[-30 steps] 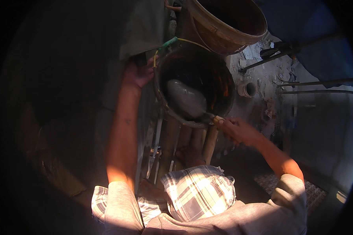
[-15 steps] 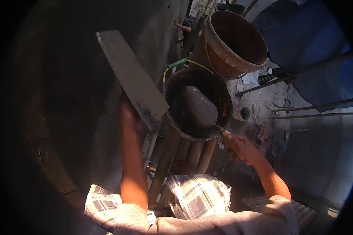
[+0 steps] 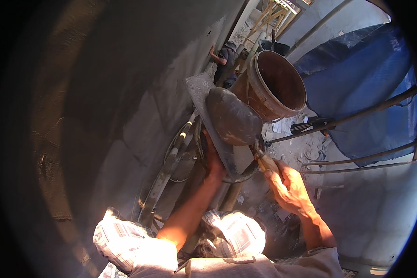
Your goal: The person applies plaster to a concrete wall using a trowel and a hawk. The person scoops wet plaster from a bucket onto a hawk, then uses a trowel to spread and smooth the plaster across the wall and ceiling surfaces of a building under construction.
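Observation:
My left hand (image 3: 214,163) grips a long flat plastering float (image 3: 198,87) from behind, and the board hides most of its fingers. My right hand (image 3: 288,189) is wrapped round the wooden handle of a trowel (image 3: 267,162). Wet grey mortar (image 3: 235,118) covers the trowel's blade, which lies across the float's face. Whether blade and board touch, I cannot tell. Below both tools is a dark bucket (image 3: 249,177), mostly hidden, with part of its rim showing.
A large brown bucket (image 3: 282,111) stands just beyond the tools. A grey plastered wall (image 3: 139,92) rises on the left, with another person (image 3: 224,59) beside it farther off. Poles (image 3: 352,120) and a blue tarp (image 3: 356,83) are on the right.
The trowel has come up out of the dark bucket with mortar on it. My left hand has brought the float to the right, over the bucket and against or near the trowel.

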`<state>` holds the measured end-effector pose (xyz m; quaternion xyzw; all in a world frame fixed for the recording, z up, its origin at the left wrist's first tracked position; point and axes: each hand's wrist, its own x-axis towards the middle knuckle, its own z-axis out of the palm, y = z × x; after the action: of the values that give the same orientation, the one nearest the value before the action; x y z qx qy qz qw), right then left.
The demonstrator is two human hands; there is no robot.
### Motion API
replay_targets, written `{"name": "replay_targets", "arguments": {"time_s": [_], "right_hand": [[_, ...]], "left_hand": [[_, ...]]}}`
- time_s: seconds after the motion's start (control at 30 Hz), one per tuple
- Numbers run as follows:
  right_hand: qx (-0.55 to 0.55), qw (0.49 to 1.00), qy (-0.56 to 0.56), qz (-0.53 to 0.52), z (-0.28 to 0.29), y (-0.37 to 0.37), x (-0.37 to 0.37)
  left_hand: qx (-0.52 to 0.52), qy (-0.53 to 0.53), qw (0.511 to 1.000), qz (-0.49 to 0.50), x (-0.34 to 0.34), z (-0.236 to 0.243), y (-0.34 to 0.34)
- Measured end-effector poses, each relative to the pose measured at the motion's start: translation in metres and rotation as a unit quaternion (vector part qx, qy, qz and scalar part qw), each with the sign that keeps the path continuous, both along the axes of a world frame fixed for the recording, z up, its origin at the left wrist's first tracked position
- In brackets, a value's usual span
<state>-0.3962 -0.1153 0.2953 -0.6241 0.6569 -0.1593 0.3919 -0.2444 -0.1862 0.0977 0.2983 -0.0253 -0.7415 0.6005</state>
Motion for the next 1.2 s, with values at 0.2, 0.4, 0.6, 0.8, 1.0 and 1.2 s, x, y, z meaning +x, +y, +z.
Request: {"name": "replay_targets", "arguments": {"time_s": [0.2, 0.4, 0.6, 0.8, 1.0, 1.2], "right_hand": [[-0.149, 0.985, 0.083, 0.042, 0.012, -0.011, 0.033], [-0.179, 0.979, 0.077, 0.055, 0.008, -0.031, 0.041], [-0.049, 0.996, -0.08, -0.005, 0.006, -0.032, 0.012], [0.133, 0.94, -0.286, -0.132, 0.032, -0.02, -0.051], [0.185, 0.919, -0.289, -0.196, 0.012, -0.003, -0.084], [0.153, 0.978, 0.045, -0.138, -0.064, -0.03, -0.14]], "left_hand": [[-0.055, 0.031, 0.998, 0.011, -0.011, -0.025, -0.004], [-0.083, 0.19, 0.977, -0.043, -0.005, -0.054, -0.003], [-0.141, 0.017, 0.987, -0.079, -0.007, -0.04, 0.013], [-0.133, 0.064, 0.985, -0.084, -0.006, -0.025, 0.007], [-0.138, -0.005, 0.989, -0.06, 0.032, -0.023, 0.025], [-0.152, -0.085, 0.984, -0.04, 0.036, -0.015, 0.038]]}}
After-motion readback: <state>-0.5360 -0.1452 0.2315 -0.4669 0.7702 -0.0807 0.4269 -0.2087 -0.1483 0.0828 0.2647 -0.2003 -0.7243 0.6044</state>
